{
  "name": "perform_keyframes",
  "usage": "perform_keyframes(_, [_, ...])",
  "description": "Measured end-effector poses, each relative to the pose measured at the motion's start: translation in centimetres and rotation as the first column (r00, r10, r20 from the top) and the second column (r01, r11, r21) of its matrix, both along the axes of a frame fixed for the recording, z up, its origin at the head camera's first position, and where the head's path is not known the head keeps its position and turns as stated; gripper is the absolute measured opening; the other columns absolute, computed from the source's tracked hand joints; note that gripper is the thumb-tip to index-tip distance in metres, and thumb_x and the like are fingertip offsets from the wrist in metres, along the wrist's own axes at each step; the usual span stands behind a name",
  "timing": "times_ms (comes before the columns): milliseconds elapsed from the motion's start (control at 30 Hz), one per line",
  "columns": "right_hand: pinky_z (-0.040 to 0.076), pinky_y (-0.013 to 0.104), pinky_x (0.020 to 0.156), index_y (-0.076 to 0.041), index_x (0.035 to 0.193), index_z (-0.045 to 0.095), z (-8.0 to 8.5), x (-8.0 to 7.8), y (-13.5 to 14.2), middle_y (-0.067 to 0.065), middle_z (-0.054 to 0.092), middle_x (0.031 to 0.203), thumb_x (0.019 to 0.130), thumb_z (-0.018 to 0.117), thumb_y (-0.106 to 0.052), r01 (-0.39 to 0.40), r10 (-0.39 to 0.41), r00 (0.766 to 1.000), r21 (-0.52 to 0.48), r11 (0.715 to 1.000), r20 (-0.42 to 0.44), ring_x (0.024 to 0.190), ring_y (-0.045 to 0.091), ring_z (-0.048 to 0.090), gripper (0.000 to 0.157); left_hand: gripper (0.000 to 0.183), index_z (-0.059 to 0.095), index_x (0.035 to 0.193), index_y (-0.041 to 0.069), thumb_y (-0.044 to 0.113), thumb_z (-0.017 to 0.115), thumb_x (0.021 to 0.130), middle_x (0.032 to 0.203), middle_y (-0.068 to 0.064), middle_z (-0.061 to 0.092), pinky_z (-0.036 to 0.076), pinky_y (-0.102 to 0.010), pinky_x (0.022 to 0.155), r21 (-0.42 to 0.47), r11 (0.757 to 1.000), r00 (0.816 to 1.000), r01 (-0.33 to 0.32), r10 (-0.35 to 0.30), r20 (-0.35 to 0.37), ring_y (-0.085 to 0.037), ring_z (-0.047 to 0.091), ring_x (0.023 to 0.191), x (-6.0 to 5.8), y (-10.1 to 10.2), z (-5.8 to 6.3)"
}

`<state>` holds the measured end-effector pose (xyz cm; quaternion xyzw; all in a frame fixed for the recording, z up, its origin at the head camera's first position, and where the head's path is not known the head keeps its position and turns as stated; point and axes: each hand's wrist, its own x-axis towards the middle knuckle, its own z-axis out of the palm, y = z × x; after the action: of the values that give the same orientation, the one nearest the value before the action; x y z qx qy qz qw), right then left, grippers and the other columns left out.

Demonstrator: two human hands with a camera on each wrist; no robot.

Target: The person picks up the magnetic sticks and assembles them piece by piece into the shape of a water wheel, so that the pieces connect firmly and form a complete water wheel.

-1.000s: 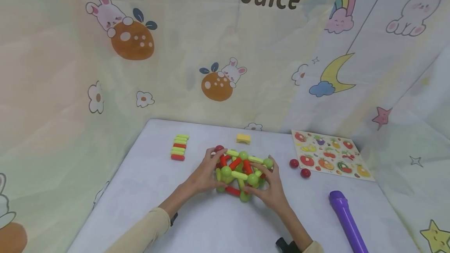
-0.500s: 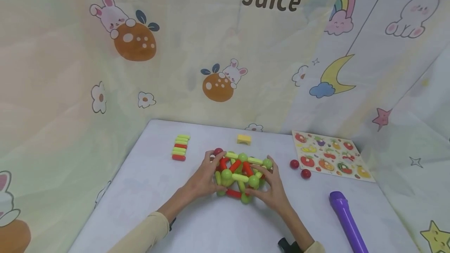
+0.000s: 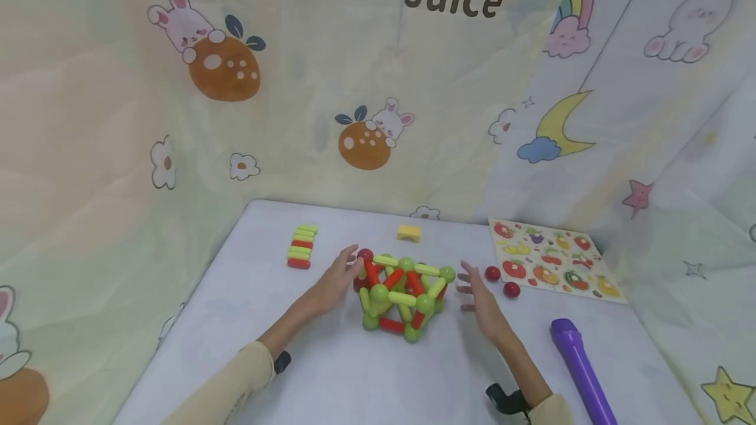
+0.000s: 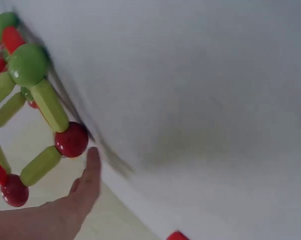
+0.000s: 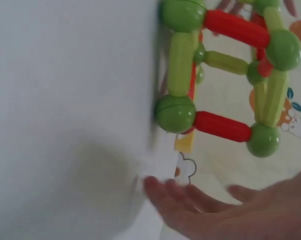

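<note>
On the white table stands a framework of balls and rods, built from green and red balls joined by yellow-green and red rods. My left hand is at its left side, fingertips right by the red ball at the upper left corner. In the left wrist view, the left hand's fingers reach beside a red ball. My right hand is apart from the framework's right side, fingers spread and holding nothing. The right wrist view shows that hand below the framework's green balls.
Several loose rods lie in a row at the back left. A yellow arched block sits behind the framework. Two loose red balls are near a fruit-picture board. A purple microphone-shaped stick lies at the right.
Both hands have let go of the framework. The right hand has moved away to the right, the left slightly to the left. The framework stays in nearly the same spot.
</note>
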<state>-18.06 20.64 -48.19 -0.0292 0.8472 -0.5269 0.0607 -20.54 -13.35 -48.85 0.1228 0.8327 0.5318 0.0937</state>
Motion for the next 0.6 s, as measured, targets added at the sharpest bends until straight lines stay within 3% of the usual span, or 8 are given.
perform_keyframes(67, [0.055,0.06,0.106,-0.002,0.169,0.022,0.2,-0.7,0.1,0.034,0.047,0.157,0.113,0.01,-0.064,-0.018,0.02,0.995,-0.015,1.0,0.101,0.139,0.051,0.052,0.085,0.083,0.024,0.17,0.007,0.066,0.025,0.112,0.167,-0.024,0.04,0.041,-0.068,0.117,0.046,0.999,0.996,-0.021,0.017,0.089,-0.046,0.04,0.152,-0.8,0.1,0.0])
perform_keyframes(167, [0.061,0.054,0.098,0.003,0.165,0.03,0.1,-1.6,0.0,0.034,0.056,0.148,0.11,0.013,-0.071,-0.013,0.027,0.979,-0.071,0.997,0.201,0.133,0.049,0.059,0.094,0.093,0.033,0.167,0.004,0.074,0.013,0.108,0.159,-0.028,0.05,0.046,-0.064,0.114,0.124,0.99,0.979,-0.07,0.045,0.197,-0.047,0.045,0.149,-2.0,0.2,-0.5])
perform_keyframes(267, [0.063,0.055,0.091,0.004,0.163,0.033,0.1,-2.2,-0.5,0.034,0.056,0.148,0.106,0.019,-0.077,0.005,0.036,0.962,-0.151,0.988,0.27,0.133,0.048,0.059,0.1,0.097,0.036,0.165,0.002,0.076,0.011,0.107,0.156,-0.03,0.053,0.049,-0.063,0.112,0.192,0.976,0.961,-0.1,0.045,0.271,-0.05,0.048,0.147,-2.9,0.4,-0.8])
perform_keyframes(400, [0.063,0.058,0.089,0.004,0.164,0.031,0.2,-2.7,-1.2,0.035,0.05,0.152,0.104,0.025,-0.08,-0.003,0.077,0.942,-0.223,0.975,0.327,0.136,0.05,0.053,0.103,0.097,0.029,0.167,-0.002,0.073,0.011,0.108,0.16,-0.032,0.048,0.049,-0.06,0.111,0.219,0.969,0.941,-0.111,0.031,0.337,-0.052,0.044,0.149,-3.3,0.9,-1.0])
perform_keyframes(600, [0.062,0.06,0.09,0.003,0.163,0.031,0.4,-3.2,-1.8,0.035,0.046,0.154,0.104,0.031,-0.078,-0.014,0.106,0.933,-0.259,0.966,0.344,0.137,0.051,0.051,0.1,0.092,0.029,0.168,0.0,0.07,0.016,0.109,0.159,-0.03,0.049,0.053,-0.047,0.098,0.196,0.97,0.937,-0.145,0.072,0.341,-0.044,0.051,0.139,-3.0,1.5,-0.9])
